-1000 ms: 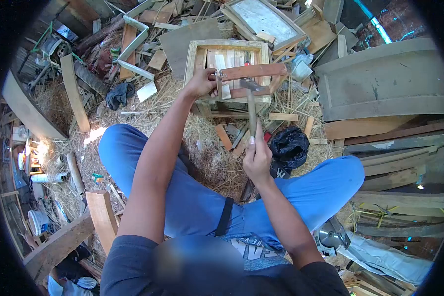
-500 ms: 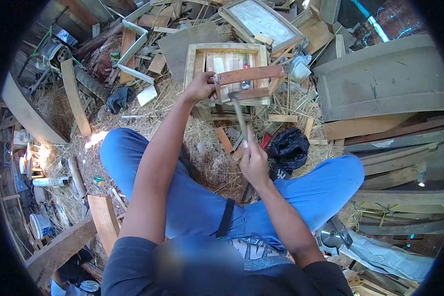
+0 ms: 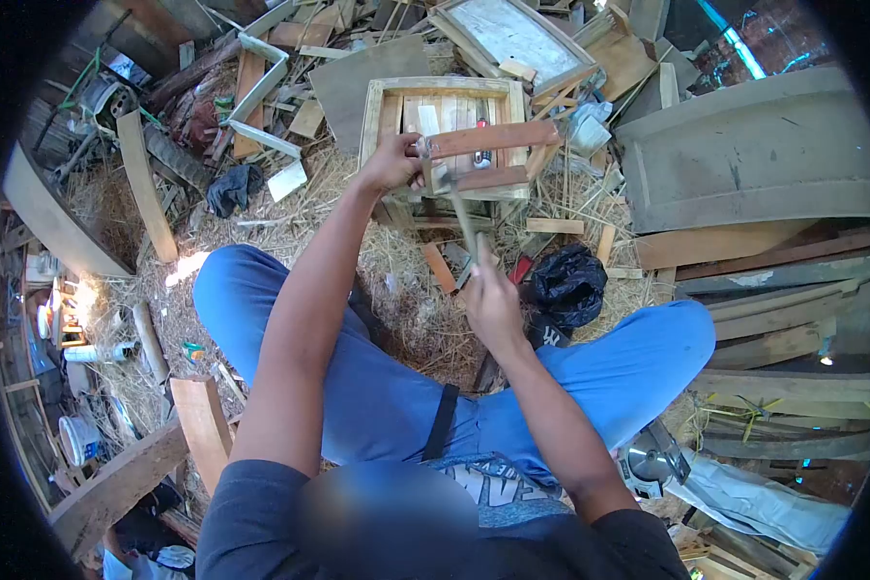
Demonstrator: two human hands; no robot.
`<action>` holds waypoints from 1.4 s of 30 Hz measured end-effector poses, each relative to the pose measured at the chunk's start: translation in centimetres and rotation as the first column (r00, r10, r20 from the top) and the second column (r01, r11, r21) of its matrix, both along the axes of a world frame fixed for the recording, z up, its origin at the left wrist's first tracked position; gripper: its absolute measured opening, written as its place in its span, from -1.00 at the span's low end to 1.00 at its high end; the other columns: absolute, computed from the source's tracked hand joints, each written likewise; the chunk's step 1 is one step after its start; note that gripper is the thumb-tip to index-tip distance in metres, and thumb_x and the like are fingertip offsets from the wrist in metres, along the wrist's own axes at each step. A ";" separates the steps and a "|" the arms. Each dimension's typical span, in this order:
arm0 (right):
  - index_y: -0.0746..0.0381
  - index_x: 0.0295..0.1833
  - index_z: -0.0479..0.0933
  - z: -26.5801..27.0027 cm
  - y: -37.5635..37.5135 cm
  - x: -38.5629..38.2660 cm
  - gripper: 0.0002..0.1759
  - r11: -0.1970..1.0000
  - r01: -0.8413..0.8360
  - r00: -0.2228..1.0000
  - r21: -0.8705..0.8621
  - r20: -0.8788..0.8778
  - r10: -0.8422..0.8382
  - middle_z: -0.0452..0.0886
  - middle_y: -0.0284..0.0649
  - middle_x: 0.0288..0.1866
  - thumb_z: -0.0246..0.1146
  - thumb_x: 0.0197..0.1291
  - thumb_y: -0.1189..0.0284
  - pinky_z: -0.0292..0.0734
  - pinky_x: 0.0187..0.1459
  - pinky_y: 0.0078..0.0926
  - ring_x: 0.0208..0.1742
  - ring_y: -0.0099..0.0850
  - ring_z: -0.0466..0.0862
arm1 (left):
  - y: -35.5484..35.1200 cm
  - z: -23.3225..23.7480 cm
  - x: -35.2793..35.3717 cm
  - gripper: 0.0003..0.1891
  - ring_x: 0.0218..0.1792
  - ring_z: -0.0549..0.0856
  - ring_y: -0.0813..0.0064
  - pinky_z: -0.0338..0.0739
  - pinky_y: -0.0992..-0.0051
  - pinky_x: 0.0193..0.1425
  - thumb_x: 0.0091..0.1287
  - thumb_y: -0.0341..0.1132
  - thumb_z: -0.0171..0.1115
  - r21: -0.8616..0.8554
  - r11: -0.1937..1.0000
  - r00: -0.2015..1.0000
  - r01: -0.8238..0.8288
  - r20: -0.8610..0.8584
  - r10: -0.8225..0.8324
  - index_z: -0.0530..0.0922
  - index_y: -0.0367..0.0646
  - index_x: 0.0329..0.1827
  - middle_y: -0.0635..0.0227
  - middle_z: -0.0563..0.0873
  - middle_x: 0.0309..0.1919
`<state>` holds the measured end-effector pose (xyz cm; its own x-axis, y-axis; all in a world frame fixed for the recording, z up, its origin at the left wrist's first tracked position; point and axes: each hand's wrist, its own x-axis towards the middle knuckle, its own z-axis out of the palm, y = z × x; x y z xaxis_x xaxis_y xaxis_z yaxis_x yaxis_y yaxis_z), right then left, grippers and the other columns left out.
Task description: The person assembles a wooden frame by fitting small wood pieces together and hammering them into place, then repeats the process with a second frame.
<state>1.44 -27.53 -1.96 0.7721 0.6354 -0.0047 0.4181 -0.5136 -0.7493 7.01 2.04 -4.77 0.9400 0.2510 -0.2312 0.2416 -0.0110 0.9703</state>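
Observation:
My right hand is wrapped round the handle of a hammer. The hammer's head lies up against the small wooden frame, near its left end. My left hand grips that wooden frame at its left end piece; the fingertips are partly hidden. Two reddish-brown slats run to the right from this end, one above the other. Beneath them stands a pale wooden box-like stool, and a red and dark hand tool lies on it.
A black plastic bag lies by my right knee. Loose offcuts, such as a short board, are scattered on the straw-covered floor. A large grey panel and stacked planks line the right side. A curved board leans at left.
The hammer head has shifted slightly left and up toward the frame's left end. My right hand has moved a little with it, while my left hand keeps its grip.

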 end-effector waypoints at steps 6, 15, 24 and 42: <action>0.42 0.54 0.25 -0.3 -0.3 -0.4 -0.44 0.944 0.059 0.987 0.326 0.120 -0.103 0.65 0.31 0.08 0.05 0.46 0.59 0.64 -0.08 -0.20 -0.10 0.07 0.76 | 0.3 -0.2 0.1 -0.74 -0.52 0.66 0.56 0.56 0.53 -0.48 0.36 -0.59 0.26 0.030 0.999 1.000 0.025 0.001 -0.025 0.54 -0.41 0.09 0.32 0.69 -0.41; 0.38 0.53 0.28 1.1 0.0 -0.7 -0.44 0.937 0.044 0.980 0.346 0.169 -0.109 0.61 0.35 0.11 0.03 0.43 0.62 0.65 -0.02 -0.12 0.00 0.14 0.74 | 0.5 -0.1 0.0 -0.76 -0.56 0.66 0.59 0.57 0.54 -0.51 0.41 -0.47 0.31 0.086 0.994 0.997 0.068 0.029 -0.070 0.54 -0.38 0.06 0.32 0.70 -0.44; 0.19 0.60 0.22 -1.0 0.0 -0.3 -0.35 0.976 -0.010 0.986 0.218 0.166 -0.027 0.69 0.20 -0.07 0.13 0.41 0.52 0.63 -0.24 0.01 -0.21 0.16 0.72 | 0.3 0.2 0.1 -0.80 -0.54 0.68 0.55 0.58 0.52 -0.47 0.38 -0.56 0.27 0.118 0.992 0.999 0.043 -0.004 -0.042 0.57 -0.38 0.02 0.28 0.72 -0.41; 0.27 0.57 0.26 -1.0 0.1 -0.2 -0.36 0.978 0.011 0.971 0.210 0.231 -0.060 0.69 0.19 -0.15 0.15 0.39 0.55 0.63 -0.28 -0.02 -0.27 0.13 0.72 | 0.5 -0.4 0.1 -0.68 -0.52 0.68 0.59 0.57 0.54 -0.49 0.39 -0.47 0.33 0.038 0.999 1.000 0.030 -0.008 -0.030 0.54 -0.42 0.14 0.29 0.74 -0.35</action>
<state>1.26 -27.41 -2.93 0.7578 0.5756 0.3071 0.5790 -0.3764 -0.7232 7.13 2.51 -5.20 0.9456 0.2313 -0.2289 0.2478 -0.0556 0.9672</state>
